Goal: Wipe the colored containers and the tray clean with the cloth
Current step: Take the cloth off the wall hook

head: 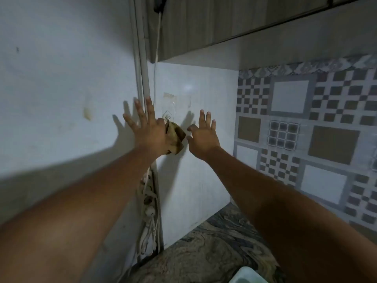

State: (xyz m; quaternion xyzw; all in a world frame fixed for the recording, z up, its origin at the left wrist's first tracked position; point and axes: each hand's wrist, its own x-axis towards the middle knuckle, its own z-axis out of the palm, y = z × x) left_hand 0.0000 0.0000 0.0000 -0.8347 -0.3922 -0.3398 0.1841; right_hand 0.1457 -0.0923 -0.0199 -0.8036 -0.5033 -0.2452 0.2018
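My left hand (149, 131) is up at the wall, fingers spread wide, holding nothing I can see. My right hand (204, 137) is open too, fingers spread. The brown cloth (176, 137) hangs on a clear hook (167, 117) between my 2 hands, above the worktop (204, 252).

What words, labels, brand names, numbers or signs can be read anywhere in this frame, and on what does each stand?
None: no readable text shows in this view.
The wall tiles carry only checks and squares, no lettering.
The clear hook, the brownish cloth hanging from it and the power strip show no print or label that can be made out.
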